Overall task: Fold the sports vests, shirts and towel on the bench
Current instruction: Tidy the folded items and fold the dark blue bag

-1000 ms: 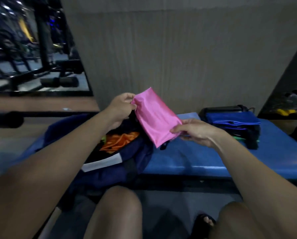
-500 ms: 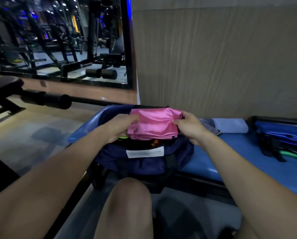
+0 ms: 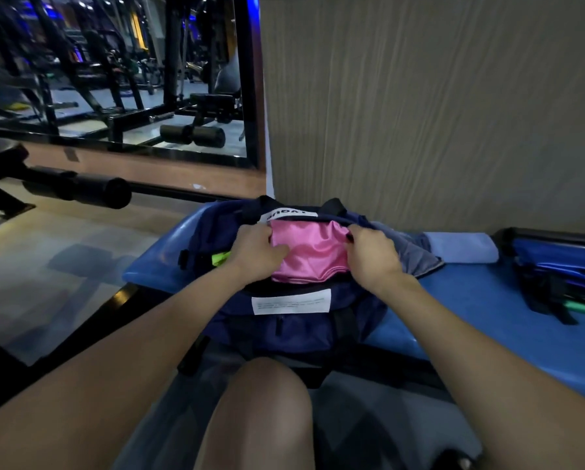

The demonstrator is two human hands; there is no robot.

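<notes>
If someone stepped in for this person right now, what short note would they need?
Left hand and right hand both grip the folded pink garment, pressing it into the open navy bag on the blue bench.
Done: pink garment folded; a folded light-blue towel lies on the bench beside a grey garment.
Left: let go of the pink piece. The grey one looks loosely folded; check it.

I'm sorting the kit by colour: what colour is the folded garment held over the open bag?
Shiny pink; the folded satin garment shows best in the head view.
</notes>
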